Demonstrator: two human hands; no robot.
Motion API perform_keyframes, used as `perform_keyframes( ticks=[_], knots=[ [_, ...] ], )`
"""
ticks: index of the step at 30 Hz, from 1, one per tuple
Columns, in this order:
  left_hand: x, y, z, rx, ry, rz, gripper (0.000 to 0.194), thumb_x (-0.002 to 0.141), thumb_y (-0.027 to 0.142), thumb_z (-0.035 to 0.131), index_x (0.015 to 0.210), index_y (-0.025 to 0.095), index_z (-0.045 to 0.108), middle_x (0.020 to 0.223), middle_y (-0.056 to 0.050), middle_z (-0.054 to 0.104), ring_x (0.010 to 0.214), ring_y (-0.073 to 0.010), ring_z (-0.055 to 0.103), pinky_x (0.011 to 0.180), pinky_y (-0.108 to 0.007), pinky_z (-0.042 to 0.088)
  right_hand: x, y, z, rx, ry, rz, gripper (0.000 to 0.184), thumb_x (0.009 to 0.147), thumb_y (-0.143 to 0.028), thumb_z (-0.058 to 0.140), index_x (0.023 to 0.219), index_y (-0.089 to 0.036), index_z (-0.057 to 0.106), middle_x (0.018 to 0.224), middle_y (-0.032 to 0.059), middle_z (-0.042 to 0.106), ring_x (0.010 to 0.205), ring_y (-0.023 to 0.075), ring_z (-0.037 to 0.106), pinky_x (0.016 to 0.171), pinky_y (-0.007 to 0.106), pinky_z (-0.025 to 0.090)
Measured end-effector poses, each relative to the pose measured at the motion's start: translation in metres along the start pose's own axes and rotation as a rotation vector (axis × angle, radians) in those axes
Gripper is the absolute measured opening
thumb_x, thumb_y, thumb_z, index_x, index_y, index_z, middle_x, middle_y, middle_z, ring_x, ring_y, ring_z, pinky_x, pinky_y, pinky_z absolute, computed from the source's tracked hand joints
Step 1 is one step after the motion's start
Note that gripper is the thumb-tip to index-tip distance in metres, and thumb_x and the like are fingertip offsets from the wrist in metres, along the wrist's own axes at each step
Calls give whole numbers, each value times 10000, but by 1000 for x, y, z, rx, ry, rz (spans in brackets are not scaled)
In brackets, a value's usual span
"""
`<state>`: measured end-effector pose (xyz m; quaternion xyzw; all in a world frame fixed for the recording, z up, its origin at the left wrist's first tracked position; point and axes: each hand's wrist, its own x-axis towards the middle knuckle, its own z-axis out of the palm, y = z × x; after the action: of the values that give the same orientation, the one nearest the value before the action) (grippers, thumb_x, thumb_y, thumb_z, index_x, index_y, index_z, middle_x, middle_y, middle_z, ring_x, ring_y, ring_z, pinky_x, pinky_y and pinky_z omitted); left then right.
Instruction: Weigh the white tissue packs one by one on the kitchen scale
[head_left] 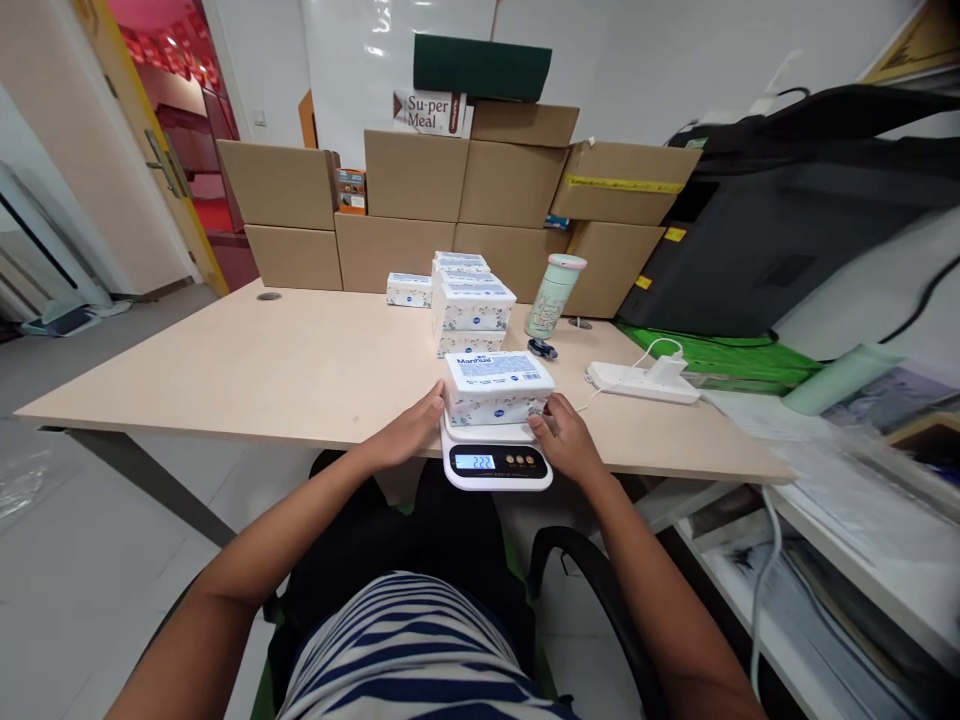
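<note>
A white tissue pack (499, 390) printed "Manhua" lies flat on a white digital scale (497, 483) at the desk's front edge. The scale's lit display seems to read 222. My left hand (409, 430) presses its fingers along the pack's left side. At the right front corner, my right hand (566, 436) has its thumb in front and its fingers bent round the side, so the pack sits held between both hands. Just behind stand more tissue packs (474, 305), stacked, with a single tissue pack (409, 290) to their left.
A pale green bottle (555, 296) with a pink lid stands behind right, a small dark object (542, 349) by its base. Further right lies a white power strip (643, 381) with a plug. Cardboard boxes (405, 250) line the desk's back, and a large black machine (772, 230) stands right.
</note>
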<state>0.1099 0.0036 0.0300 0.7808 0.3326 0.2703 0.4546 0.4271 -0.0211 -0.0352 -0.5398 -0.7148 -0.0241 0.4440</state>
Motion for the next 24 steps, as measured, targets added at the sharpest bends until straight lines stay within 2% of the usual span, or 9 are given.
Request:
perform_keyframes(
  ticks=[3,7,14,18,24],
  knots=[
    [-2,3,-1,-7,-30,-51,954,1006,861,170,1770,292,118,1830,42,61,1720,-321,57,1415,-519,111,-6,6,6,-50,62,-57,566,1060,-693,382,1166,-222,678,1154,157,739,1044,324,716,877,450,586],
    [-4,10,2,-71,-44,-1,893,1031,827,165,1764,316,167,1825,67,90,1718,-322,76,1415,-520,118,-12,9,10,-100,167,-121,511,1105,-583,369,1160,-204,708,1094,148,764,982,299,728,844,413,576],
    [-5,6,3,-81,8,-87,899,1022,841,211,1747,311,257,1815,49,131,1711,-351,-14,1405,-585,59,-14,6,14,-167,259,-207,419,1127,-431,400,1121,-187,740,1039,134,793,929,276,732,822,380,555],
    [-5,-1,2,-75,31,-107,895,1018,848,226,1741,322,275,1817,39,136,1718,-352,52,1405,-587,29,-14,5,14,-183,285,-227,390,1125,-396,420,1102,-182,746,1006,125,798,897,268,734,802,371,549],
    [-5,-3,2,-17,42,-148,924,1008,861,182,1746,310,261,1822,32,162,1719,-349,103,1405,-563,74,-14,4,14,-202,298,-247,389,1125,-374,425,1082,-173,755,991,126,801,874,267,734,781,371,542]
  ],
)
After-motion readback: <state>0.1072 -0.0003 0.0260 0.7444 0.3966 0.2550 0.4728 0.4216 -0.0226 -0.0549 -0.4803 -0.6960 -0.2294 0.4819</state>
